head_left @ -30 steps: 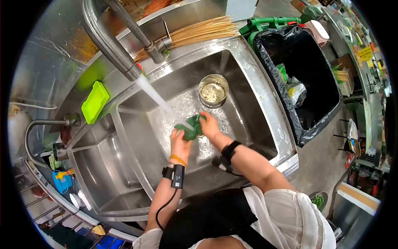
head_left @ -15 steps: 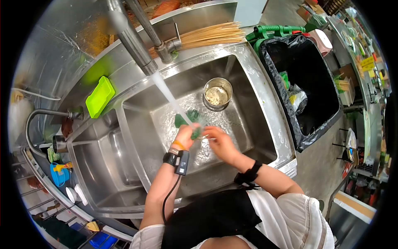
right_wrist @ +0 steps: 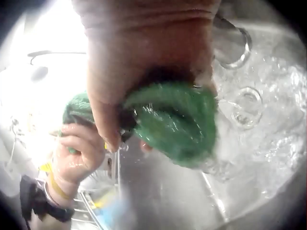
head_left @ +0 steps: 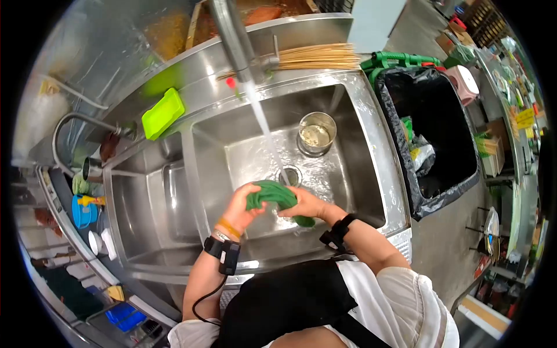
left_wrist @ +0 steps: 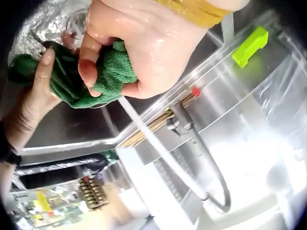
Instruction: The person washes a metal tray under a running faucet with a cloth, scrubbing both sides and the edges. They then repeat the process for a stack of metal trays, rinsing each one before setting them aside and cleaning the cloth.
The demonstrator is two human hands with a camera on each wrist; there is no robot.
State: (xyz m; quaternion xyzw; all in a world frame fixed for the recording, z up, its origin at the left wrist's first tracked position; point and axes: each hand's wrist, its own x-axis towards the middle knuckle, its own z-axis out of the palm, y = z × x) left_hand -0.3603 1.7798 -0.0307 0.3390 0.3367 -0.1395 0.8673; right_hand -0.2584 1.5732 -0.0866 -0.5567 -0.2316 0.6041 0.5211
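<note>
A wet green cloth (head_left: 270,194) stretches, bunched and twisted, between both hands over the right sink basin (head_left: 232,156). My left hand (head_left: 239,207) grips its left end; in the left wrist view the fingers curl round the terry fabric. At the other end my right hand (head_left: 307,204) grips the cloth, and a loose green flap (right_wrist: 175,127) hangs out below that hand in the right wrist view. Water (head_left: 268,133) runs from the faucet (head_left: 232,40) and falls right by the cloth. The right palm is hidden.
A metal cup (head_left: 317,133) stands at the basin's back right, near the drain (head_left: 290,175). A bright green tray (head_left: 163,113) and bamboo skewers (head_left: 319,57) lie on the back ledge. Right of the sink is a bin lined with a black bag (head_left: 400,162); a second basin (head_left: 139,203) adjoins on the left.
The cloth, hanging loose in the hands under the stream before, is now gathered into a twisted roll between them. The head view has shifted, and the faucet appears farther right.
</note>
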